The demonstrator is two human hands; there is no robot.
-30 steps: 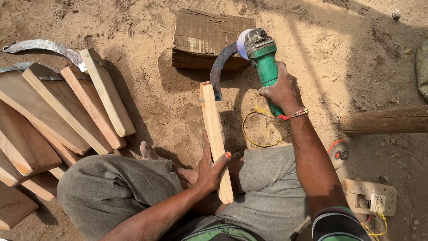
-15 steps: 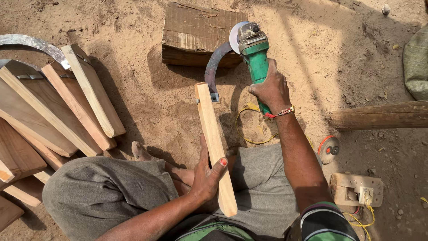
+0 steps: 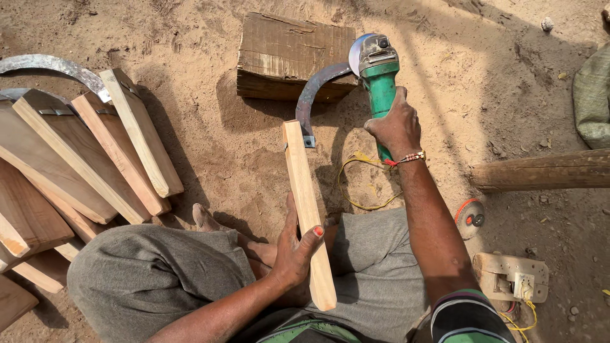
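- R hand (image 3: 397, 127) closed round the green body of an angle grinder (image 3: 380, 76), wrist w/ a beaded band; the grinder's disc end sits up by the far end of the curved blade.
- L hand (image 3: 293, 251) gripping the pale wooden handle (image 3: 308, 213) near its lower end, thumb over the top face, fingers under.
- Handle runs from the lap up and away; at its top a curved sickle blade (image 3: 314, 92) is fixed w/ a small metal collar. Blade arcs up to the grinder's disc and rests against a wooden block (image 3: 289, 54) on the sand.
- Yellow cord (image 3: 352, 184) loops on the ground betw. handle and R forearm.
- Person sits on sand, grey trousers, bare foot (image 3: 206, 219) showing left of the handle.
- Left side: stack of more wooden handles (image 3: 95, 159), some w/ curved blades already on, well apart from the hands.
- Right side: a log (image 3: 540, 171) lying across, a spare red-rimmed disc (image 3: 471, 219) near the R arm, a wooden plug board (image 3: 511, 276) w/ yellow wires below it.
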